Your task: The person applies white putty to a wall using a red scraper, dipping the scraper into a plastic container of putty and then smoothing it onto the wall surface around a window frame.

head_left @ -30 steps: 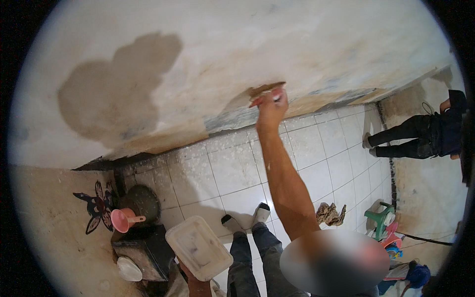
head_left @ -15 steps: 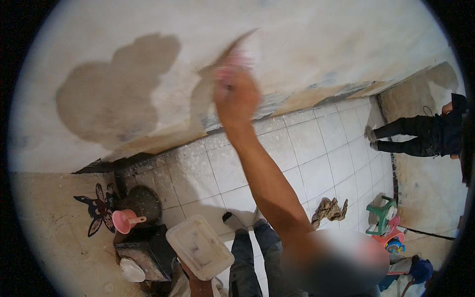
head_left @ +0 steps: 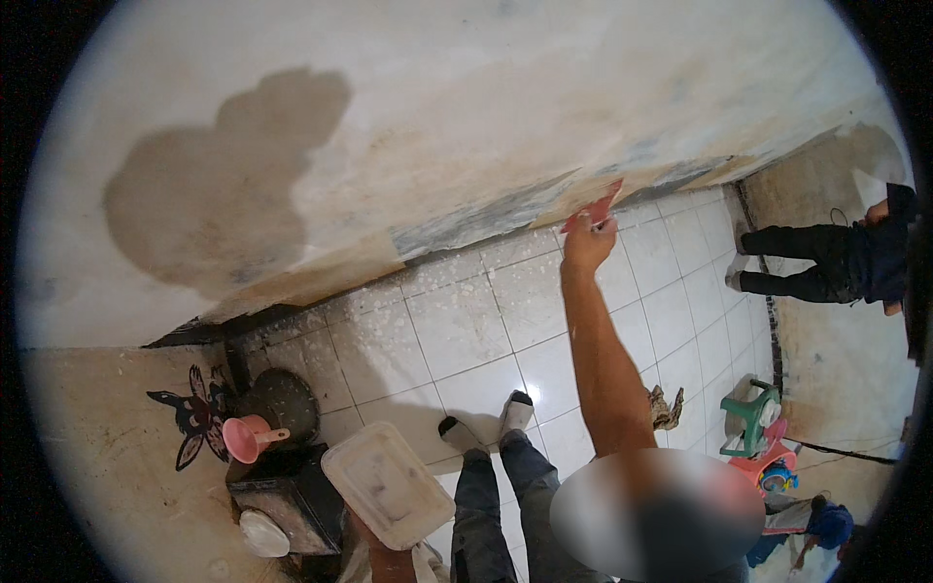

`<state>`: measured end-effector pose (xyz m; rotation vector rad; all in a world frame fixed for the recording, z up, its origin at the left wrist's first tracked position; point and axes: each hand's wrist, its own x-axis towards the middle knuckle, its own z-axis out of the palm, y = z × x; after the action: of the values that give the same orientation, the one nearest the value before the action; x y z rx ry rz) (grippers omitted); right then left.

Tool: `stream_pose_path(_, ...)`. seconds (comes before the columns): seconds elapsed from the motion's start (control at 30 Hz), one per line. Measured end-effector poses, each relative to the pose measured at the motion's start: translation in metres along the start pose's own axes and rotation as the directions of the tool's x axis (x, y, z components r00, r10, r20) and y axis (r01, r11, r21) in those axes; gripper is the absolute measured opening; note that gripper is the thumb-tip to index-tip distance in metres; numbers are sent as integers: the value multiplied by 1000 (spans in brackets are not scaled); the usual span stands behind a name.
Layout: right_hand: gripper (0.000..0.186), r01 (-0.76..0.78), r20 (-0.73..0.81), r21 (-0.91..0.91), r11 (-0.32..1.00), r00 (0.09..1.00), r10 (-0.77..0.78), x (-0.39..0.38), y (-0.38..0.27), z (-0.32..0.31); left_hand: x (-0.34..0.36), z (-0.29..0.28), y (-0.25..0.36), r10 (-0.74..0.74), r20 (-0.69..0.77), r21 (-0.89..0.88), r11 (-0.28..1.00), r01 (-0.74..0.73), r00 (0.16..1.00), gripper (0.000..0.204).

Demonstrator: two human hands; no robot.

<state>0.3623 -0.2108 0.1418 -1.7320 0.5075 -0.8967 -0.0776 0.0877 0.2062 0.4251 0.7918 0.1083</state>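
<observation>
Stained plaster wall [head_left: 389, 185] meets white floor tiles [head_left: 457, 321]; near its base, the right hand [head_left: 589, 248] pinches a red putty spreader [head_left: 596, 207], its long edge slanting up rightward. Probably light, stiffish, best gripped along its back. Left-hand [head_left: 366, 540] fingers, beneath a plastic tub [head_left: 389, 486], cannot be judged.

No text, label, brand, number or sign can be read; this holds for every part of the frame, from upper left to lower right.
</observation>
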Motion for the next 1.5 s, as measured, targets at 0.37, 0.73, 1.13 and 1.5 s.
stream_pose_path(0.37, 24, -321, 198, 221, 921, 939, 280, 24, -32, 29, -6, 31, 3, -2, 9, -20, 1000, 2, 1000, 71)
stream_pose_path(0.73, 37, -169, 215, 206, 964, 969, 124, -84, -207, 69, -30, 42, 24, 75, 16, -8, 997, -75, 997, 74)
stream_pose_path(1.13, 17, -25, 641, 278, 960, 749, -166, -191, -253, 13, -30, 27, 14, 105, 16, -21, 994, -105, 994, 69)
stream_pose_path(1.5, 25, -660, 293, 380, 648, 751, 592, -47, -57, 15, -31, 11, 15, 140, -3, 59, 988, -140, 990, 69)
